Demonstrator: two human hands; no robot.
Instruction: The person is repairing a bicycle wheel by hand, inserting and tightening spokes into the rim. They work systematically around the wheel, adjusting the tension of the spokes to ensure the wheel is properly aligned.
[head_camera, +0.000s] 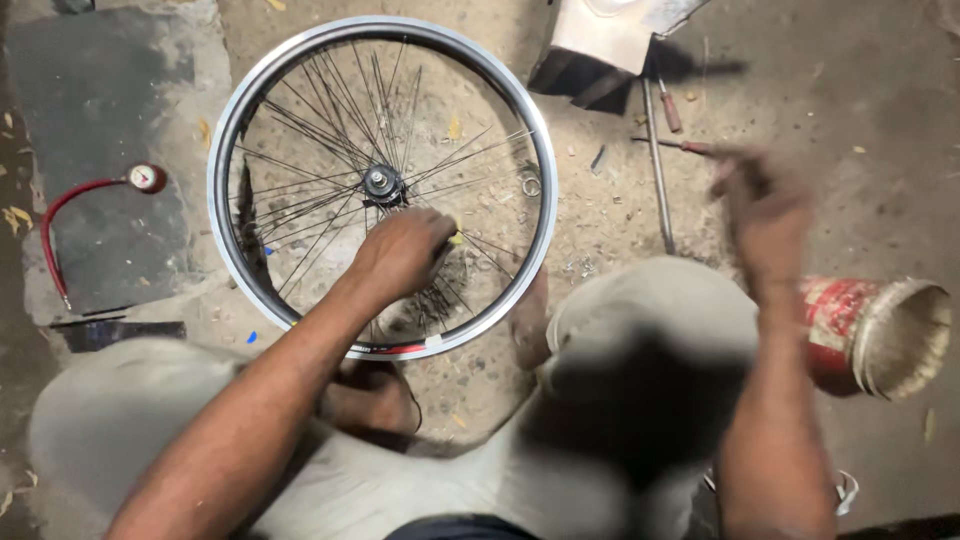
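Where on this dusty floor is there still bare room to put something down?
Bare floor lies at the far right, beyond the blurred right hand and above the tipped red bucket. The dark mat left of the bicycle wheel is mostly bare above the red hose with its gauge. It is crowded between the wheel and the long metal rod, with tools and small debris. The left hand rests among the spokes.

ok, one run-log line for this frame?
left hand: on spokes of bicycle wheel, near hub | right hand: blurred, above ground near screwdriver | red can: on its side
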